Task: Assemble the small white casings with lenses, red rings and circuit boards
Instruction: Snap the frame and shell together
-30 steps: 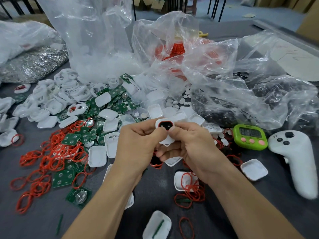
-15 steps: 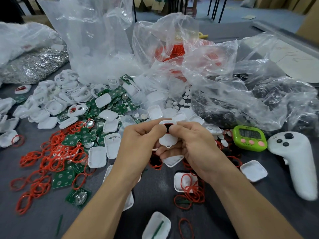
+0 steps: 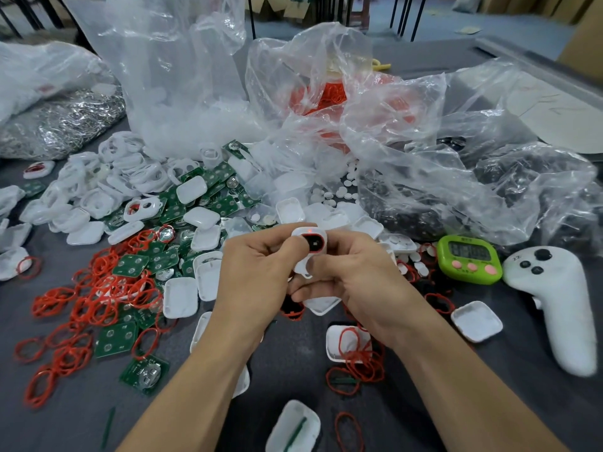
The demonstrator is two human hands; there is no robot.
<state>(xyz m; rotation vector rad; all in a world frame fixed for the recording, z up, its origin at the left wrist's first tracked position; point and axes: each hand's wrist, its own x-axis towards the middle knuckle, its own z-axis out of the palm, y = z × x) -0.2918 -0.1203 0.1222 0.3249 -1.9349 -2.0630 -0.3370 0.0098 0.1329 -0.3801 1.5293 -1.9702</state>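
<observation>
Hands: my left hand [image 3: 257, 275] and right hand [image 3: 355, 288] together, both pinching 1 white casing [image 3: 302, 265] above the desk [image 3: 293, 360] | Done: its red-rimmed lens [image 3: 315, 245] looks seated | Left: heaps of loose red rings [image 3: 98, 288], circuit boards [image 3: 114, 340], white shells [image 3: 180, 296].

The only view came from a wide-angle camera worn on the person's head, facing forward and tilted down over the dark worktop [image 3: 293, 363]. It sat close: both forearms ran in from the bottom edge, and the left hand [image 3: 257, 275] and right hand [image 3: 355, 288] gripped a white casing [image 3: 308, 252] near the centre of the frame. Clear plastic bags [image 3: 182, 93] filled the middle distance beyond, and a strip of floor [image 3: 440, 24] showed along the top edge, farthest from the lens.
</observation>
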